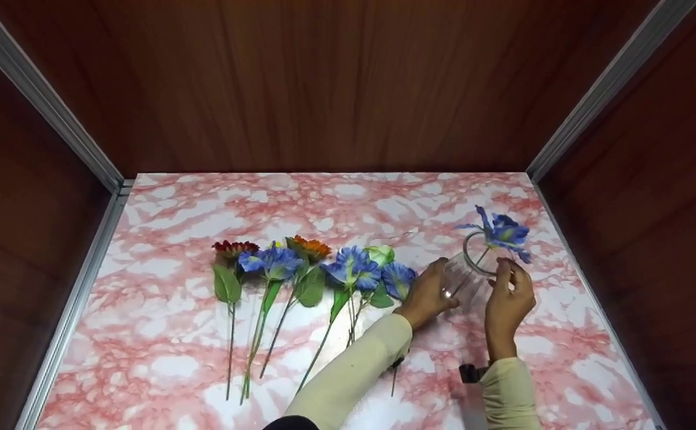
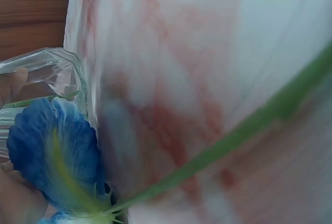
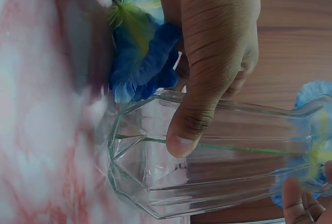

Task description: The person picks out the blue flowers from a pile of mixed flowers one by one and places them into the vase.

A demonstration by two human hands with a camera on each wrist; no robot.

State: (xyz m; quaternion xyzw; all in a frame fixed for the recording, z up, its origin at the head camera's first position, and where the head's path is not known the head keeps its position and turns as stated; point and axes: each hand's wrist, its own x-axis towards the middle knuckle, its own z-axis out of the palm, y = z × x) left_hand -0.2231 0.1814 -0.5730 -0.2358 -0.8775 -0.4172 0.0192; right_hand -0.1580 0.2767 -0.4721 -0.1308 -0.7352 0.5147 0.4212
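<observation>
A clear faceted glass vase leans tilted over the table at the right, its mouth toward the back right. A blue iris-like flower stands in it, bloom outside the mouth; its green stem runs down inside the glass. My left hand grips the vase low on its body, its thumb lying along the glass in the right wrist view. At the rim, my right hand has its fingers curled on the vase's edge, just below the bloom. Its fingertips are partly cut off in the right wrist view.
Left of the vase lie several flowers in a row: a dark red one, an orange one, a pale green one and blue ones. One blue flower lies beside my left hand. Wooden panels surround the marbled table.
</observation>
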